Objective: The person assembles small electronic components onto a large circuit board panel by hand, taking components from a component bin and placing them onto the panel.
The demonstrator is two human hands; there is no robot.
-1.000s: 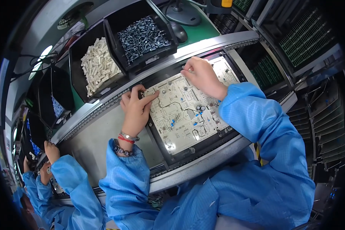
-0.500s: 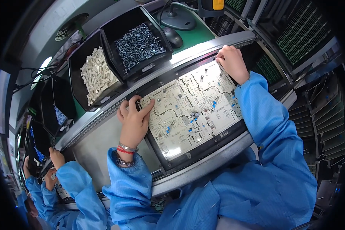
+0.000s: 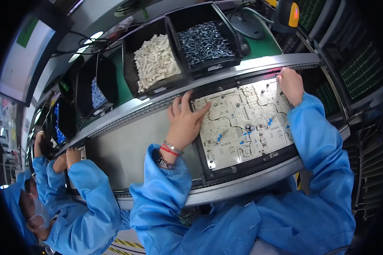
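A pale circuit board (image 3: 232, 146) lies in a black carrier frame (image 3: 259, 160) on the conveyor line. Small blue parts and dark round capacitors stand up from it. My left hand (image 3: 185, 121) rests at the frame's far left corner, fingers spread, with the thumb or forefinger reaching over the board's edge. At the far right corner my right hand (image 3: 290, 86) has its fingers bent and pressed together at the frame's edge. What lies between those fingertips is hidden. A red string and bracelets circle my left wrist.
Behind the line stand black bins of white blocks (image 3: 155, 61) and dark cylindrical parts (image 3: 204, 42). Metal rails (image 3: 251, 66) border the conveyor. At the left a co-worker in blue (image 3: 89, 191) works with both hands. A scanner (image 3: 287, 15) stands at the back right.
My view has turned left, so the scene sits farther right and more of the co-worker shows. Both hands stay at the same corners of the carrier frame.
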